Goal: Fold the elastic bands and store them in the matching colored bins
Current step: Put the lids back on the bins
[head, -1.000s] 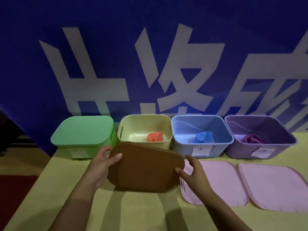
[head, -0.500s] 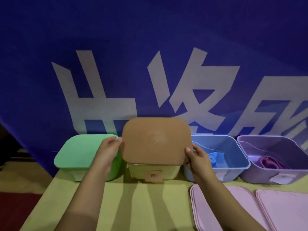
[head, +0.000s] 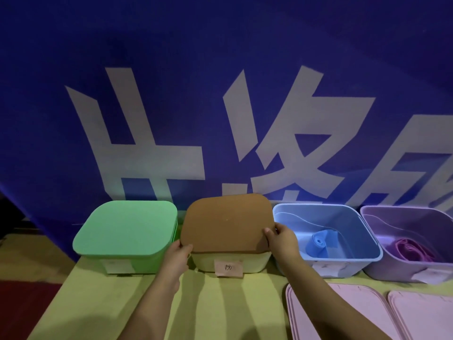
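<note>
Four bins stand in a row at the table's far edge. A brown lid (head: 226, 225) lies on top of the pale yellow bin (head: 230, 262). My left hand (head: 177, 257) grips the lid's front left corner, and my right hand (head: 282, 238) grips its right edge. The green bin (head: 127, 229) on the left has its green lid on. The blue bin (head: 328, 236) is uncovered and holds a rolled blue band (head: 317, 244). A folded purple band (head: 411, 250) lies in the uncovered purple bin (head: 416, 244).
Two pink lids (head: 343, 312) (head: 424, 315) lie flat on the yellow-green table (head: 220, 303) at the front right. A blue banner with large white characters (head: 220, 119) hangs right behind the bins. Paper labels are stuck on the bins' fronts.
Both hands lifted the brown lid from the table in front of the bins and set it down over the yellow bin, hiding the orange band inside.
</note>
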A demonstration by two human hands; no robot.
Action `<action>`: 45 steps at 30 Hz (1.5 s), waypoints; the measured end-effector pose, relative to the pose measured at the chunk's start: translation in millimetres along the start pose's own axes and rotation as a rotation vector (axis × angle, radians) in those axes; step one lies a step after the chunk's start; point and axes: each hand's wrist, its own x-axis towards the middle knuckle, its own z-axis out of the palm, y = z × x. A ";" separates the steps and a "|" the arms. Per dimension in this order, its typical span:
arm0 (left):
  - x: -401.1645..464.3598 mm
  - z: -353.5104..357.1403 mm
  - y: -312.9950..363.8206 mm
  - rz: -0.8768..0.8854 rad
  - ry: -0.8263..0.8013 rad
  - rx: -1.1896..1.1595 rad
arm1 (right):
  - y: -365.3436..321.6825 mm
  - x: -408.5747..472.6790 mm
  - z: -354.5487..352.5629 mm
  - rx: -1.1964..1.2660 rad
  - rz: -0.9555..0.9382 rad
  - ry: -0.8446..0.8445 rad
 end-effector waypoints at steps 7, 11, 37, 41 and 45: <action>3.4 8.5 0.5 -0.039 -0.042 -0.073 | 7.7 1.9 2.0 -0.398 -0.166 0.113; 6.7 7.5 1.5 -0.011 -0.028 -0.083 | 10.0 2.5 -3.4 -0.505 -0.198 0.086; -3.1 2.3 18.4 0.311 0.229 1.333 | -30.9 53.7 6.2 -0.864 -0.366 -0.440; -0.6 3.5 20.3 0.357 0.229 1.402 | -29.0 54.5 5.5 -0.800 -0.360 -0.467; 1.6 1.7 20.3 0.401 0.194 1.330 | -27.3 51.4 4.9 -0.779 -0.334 -0.443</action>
